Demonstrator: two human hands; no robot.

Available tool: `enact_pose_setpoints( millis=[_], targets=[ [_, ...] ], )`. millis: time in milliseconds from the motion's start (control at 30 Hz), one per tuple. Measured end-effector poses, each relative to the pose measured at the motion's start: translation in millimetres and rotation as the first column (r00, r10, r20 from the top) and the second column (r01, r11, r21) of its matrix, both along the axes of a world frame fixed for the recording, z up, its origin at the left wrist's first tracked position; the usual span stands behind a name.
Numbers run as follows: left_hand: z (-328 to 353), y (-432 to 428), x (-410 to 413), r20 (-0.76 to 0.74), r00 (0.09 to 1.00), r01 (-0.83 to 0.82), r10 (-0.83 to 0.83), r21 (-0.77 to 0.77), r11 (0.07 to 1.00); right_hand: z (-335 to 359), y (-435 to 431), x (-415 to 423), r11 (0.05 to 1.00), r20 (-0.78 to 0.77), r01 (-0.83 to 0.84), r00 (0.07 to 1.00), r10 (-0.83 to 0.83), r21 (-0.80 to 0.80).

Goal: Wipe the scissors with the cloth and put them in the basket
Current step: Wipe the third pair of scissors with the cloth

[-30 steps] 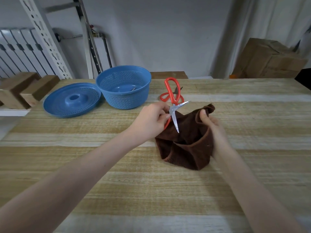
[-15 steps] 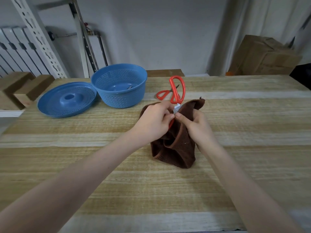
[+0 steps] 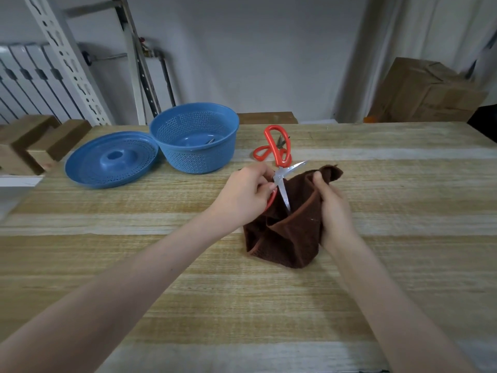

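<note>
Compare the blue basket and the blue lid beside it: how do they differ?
The basket is deep with tall walls; the lid is shallow, almost flat. The basket opens upward with something metallic inside; the lid has a raised hub in its middle. The basket stands right of the lid, nearer the scissors. Both are round, blue and perforated, and both sit on the table.

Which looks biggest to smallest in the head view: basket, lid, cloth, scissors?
1. Cloth, though it is nearest the camera.
2. Basket and lid, too alike to rank.
3. Scissors.
</note>
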State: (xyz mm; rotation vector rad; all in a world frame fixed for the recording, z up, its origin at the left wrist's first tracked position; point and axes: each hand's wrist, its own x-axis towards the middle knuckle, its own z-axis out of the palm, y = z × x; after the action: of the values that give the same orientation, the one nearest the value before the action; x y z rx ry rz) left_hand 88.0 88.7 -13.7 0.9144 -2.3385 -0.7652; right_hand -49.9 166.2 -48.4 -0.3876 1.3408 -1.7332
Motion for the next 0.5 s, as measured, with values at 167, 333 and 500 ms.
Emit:
enact_pose_setpoints(
  millis=[167, 333, 500],
  targets=[
    [-4.4, 2.6, -4.0, -0.013, 1.0, 0.008, -0.009, -0.043, 0.999, 5.9, -0.6, 10.8, 0.98, -0.193, -0.192, 0.965, 0.18, -0.044],
    [-3.7, 8.7, -4.1, 0.037, 0.998, 0.053, -0.051, -0.063, 0.997, 3.6, -1.5, 6.8, 0.984, -0.53, -0.173, 0.832, 0.165, 0.034],
    [-3.9, 6.1, -4.8, 0.048, 0.997, 0.058, -0.056, -0.027, 0.998, -1.2, -1.8, 9.5, 0.991, -0.536, -0.136, 0.838, 0.108, -0.013]
  ],
)
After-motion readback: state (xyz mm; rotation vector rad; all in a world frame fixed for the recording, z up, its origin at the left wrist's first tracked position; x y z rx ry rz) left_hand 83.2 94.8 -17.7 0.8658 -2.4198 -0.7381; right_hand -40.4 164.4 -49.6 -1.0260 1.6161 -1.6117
